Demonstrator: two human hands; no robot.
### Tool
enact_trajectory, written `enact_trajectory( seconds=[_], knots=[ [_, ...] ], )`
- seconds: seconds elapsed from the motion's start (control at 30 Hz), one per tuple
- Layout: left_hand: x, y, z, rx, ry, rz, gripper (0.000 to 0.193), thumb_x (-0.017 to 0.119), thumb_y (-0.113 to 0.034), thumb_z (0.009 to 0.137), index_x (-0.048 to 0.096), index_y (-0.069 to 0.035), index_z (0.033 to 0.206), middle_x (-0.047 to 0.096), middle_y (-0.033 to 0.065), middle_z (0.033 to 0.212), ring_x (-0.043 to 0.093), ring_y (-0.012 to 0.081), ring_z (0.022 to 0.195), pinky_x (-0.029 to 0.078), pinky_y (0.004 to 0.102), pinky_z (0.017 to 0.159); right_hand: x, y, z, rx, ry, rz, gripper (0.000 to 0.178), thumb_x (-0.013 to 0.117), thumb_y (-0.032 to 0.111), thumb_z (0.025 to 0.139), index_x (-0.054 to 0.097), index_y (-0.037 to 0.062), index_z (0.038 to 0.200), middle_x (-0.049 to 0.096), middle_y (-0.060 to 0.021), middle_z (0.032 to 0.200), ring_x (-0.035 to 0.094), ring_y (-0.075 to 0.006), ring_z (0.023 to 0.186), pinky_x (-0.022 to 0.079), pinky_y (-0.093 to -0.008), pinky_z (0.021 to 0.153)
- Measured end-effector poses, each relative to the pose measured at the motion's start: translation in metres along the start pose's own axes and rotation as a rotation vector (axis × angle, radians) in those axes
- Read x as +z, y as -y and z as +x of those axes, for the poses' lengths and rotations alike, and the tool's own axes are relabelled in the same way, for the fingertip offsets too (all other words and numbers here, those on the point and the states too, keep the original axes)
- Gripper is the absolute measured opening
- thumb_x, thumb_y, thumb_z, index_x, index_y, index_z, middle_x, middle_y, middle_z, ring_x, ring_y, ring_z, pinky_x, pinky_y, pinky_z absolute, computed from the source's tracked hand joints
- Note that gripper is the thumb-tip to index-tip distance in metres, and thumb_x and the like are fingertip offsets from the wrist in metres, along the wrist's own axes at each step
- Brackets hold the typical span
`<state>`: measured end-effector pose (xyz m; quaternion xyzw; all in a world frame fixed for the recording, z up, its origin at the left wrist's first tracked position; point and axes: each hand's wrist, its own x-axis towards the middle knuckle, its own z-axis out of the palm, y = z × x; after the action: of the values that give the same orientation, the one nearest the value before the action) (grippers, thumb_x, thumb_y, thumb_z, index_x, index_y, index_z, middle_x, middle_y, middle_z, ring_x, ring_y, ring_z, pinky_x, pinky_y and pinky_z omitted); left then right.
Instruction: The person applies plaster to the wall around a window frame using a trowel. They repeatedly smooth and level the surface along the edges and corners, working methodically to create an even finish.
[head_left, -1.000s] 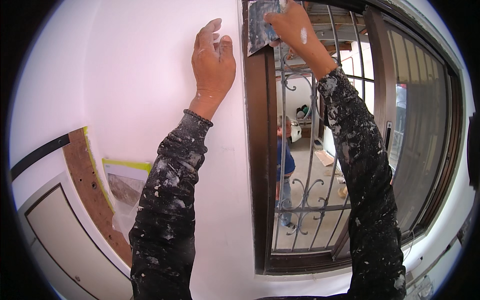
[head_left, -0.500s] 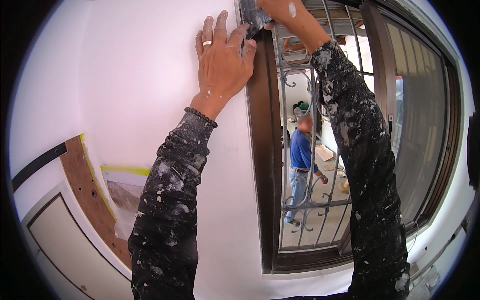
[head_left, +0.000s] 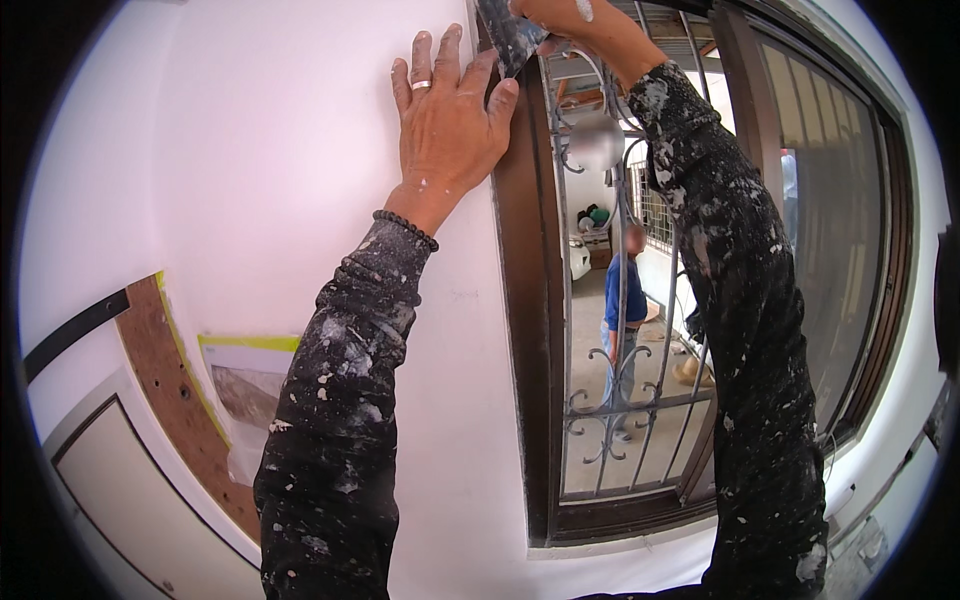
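Observation:
My left hand (head_left: 452, 125) lies against the white wall (head_left: 290, 180), fingers spread, with its thumb and forefinger close to the brown window frame (head_left: 522, 215). It wears a ring and a dark bead bracelet (head_left: 404, 228). At the upper edge, my right hand (head_left: 590, 28) is closed round a putty knife (head_left: 514, 38) with a dark, smeared flat blade. The blade meets the line between wall and frame, just right of my left fingertips. Part of the knife and the top of my right hand are cut off by the picture's edge. Both dark sleeves are spattered with white.
Behind the window's scrolled metal grille (head_left: 620, 405) stands a person in a blue top (head_left: 622, 295). A sliding screen panel (head_left: 825, 200) fills the window's right side. At lower left are a brown board (head_left: 180, 390), taped plastic sheeting (head_left: 245, 380) and a pale door panel (head_left: 130, 480).
My right hand and the putty knife have shifted slightly. My left hand stays flat on the wall. Outside, the person in blue has moved to the right and turned.

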<state>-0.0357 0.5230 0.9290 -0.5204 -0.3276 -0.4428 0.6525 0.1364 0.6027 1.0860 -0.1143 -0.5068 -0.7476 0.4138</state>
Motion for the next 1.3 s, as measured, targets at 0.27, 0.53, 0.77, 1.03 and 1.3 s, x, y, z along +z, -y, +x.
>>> enact_trajectory(
  seconds=[0.27, 0.53, 0.77, 1.03, 1.3],
  knots=[
    [0.002, 0.003, 0.000, 0.002, 0.010, 0.023, 0.061, 0.040, -0.057, 0.105, 0.061, -0.013, 0.141, 0.036, 0.0222, 0.160, 0.019, 0.0473, 0.152, 0.008, 0.0617, 0.122, 0.009, -0.010, -0.005, 0.019, 0.139, -0.007, 0.014, 0.075, 0.009, 0.075, 0.068, 0.0082, 0.063, 0.063, -0.0083, 0.062, 0.064, -0.0224, 0.062, 0.048, -0.0358, 0.065],
    [0.011, 0.008, 0.003, 0.051, 0.011, 0.241, 0.059, 0.042, -0.060, 0.103, 0.061, -0.019, 0.142, 0.038, 0.0172, 0.160, 0.026, 0.0463, 0.150, 0.016, 0.0671, 0.119, 0.000, -0.018, -0.008, -0.098, -0.076, -0.073, 0.029, 0.073, 0.008, 0.076, 0.050, 0.0079, 0.058, 0.049, -0.0082, 0.056, 0.058, -0.0305, 0.064, 0.048, -0.0391, 0.070],
    [-0.002, 0.000, 0.003, 0.015, 0.076, 0.155, 0.066, 0.037, -0.054, 0.106, 0.063, -0.002, 0.136, 0.039, 0.0251, 0.157, 0.025, 0.0450, 0.150, 0.013, 0.0593, 0.123, -0.002, -0.026, -0.010, -0.154, -0.301, -0.120, 0.032, 0.079, 0.010, 0.071, 0.051, 0.0080, 0.056, 0.041, -0.0114, 0.053, 0.051, -0.0224, 0.049, 0.041, -0.0366, 0.051],
    [-0.001, -0.001, 0.002, 0.032, 0.080, 0.217, 0.064, 0.039, -0.058, 0.104, 0.062, -0.010, 0.139, 0.039, 0.0215, 0.158, 0.024, 0.0442, 0.151, 0.013, 0.0612, 0.122, -0.028, -0.015, -0.020, -0.218, -0.367, 0.196, 0.024, 0.082, 0.012, 0.066, 0.060, 0.0038, 0.062, 0.059, -0.0126, 0.062, 0.060, -0.0282, 0.056, 0.049, -0.0405, 0.060],
    [0.005, 0.004, 0.000, 0.059, 0.059, 0.190, 0.061, 0.040, -0.063, 0.103, 0.061, -0.021, 0.142, 0.036, 0.0201, 0.160, 0.019, 0.0455, 0.152, 0.009, 0.0653, 0.121, 0.006, -0.002, -0.004, 0.416, 0.017, 0.527, 0.019, 0.071, 0.010, 0.079, 0.065, -0.0013, 0.066, 0.057, -0.0087, 0.060, 0.066, -0.0250, 0.066, 0.050, -0.0411, 0.065]
  ],
)
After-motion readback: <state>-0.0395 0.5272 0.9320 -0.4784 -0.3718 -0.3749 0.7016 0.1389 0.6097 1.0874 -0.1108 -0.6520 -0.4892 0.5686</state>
